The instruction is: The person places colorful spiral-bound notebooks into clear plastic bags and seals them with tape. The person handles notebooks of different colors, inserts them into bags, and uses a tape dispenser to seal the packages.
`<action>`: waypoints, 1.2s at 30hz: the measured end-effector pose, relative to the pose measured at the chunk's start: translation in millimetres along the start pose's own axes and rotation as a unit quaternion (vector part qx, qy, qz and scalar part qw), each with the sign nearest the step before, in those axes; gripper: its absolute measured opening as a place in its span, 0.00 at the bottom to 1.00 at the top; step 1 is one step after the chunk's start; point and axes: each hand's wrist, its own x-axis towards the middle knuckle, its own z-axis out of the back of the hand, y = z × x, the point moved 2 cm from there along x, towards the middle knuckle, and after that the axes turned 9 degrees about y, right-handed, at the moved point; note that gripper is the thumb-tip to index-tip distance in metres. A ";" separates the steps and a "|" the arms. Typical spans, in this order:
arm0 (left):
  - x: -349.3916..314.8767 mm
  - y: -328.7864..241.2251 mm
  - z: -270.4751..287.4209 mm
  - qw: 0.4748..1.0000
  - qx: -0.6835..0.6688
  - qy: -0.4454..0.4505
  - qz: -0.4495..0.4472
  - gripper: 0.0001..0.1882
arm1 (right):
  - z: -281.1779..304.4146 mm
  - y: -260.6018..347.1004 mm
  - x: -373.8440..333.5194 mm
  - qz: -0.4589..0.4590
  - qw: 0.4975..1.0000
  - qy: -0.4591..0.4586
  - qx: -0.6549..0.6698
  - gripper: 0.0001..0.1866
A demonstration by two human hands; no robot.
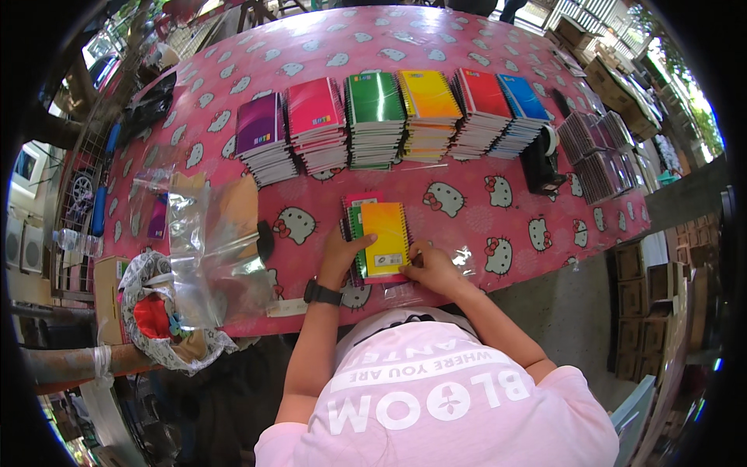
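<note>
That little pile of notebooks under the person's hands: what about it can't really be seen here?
- Small pile of notebooks, head view: how many lie under the orange-yellow top one; only pink and green edges show.
- Left hand: its fingertips are tucked against the pile's edge.
- Right hand: what it pinches at the pile's lower corner is too small to tell.
- Clear plastic sleeve: glare blurs its outline.

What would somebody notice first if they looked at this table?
Probably the row of notebook stacks along the far side of the pink cartoon-cat tablecloth, running purple, pink, green, yellow, red and blue. Nearer, the left hand and right hand hold a small pile with a yellow-orange notebook on top.
</note>
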 end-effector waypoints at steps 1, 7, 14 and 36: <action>0.8 2.9 1.4 1.000 -0.024 0.002 -0.003 0.19 | 14.1 2.2 5.7 0.049 0.999 -0.014 -0.013 0.11; 5.3 12.2 6.3 1.000 0.001 0.002 0.010 0.21 | 186.5 26.6 42.6 0.213 0.877 -0.368 -0.224 0.13; -1.8 -9.3 1.9 0.999 0.038 -0.005 0.029 0.21 | 238.7 32.2 95.8 0.179 0.793 -0.263 -0.519 0.21; 13.8 42.7 18.7 0.965 -0.255 -0.037 0.051 0.24 | 49.0 17.3 33.8 0.111 0.787 -0.148 0.588 0.12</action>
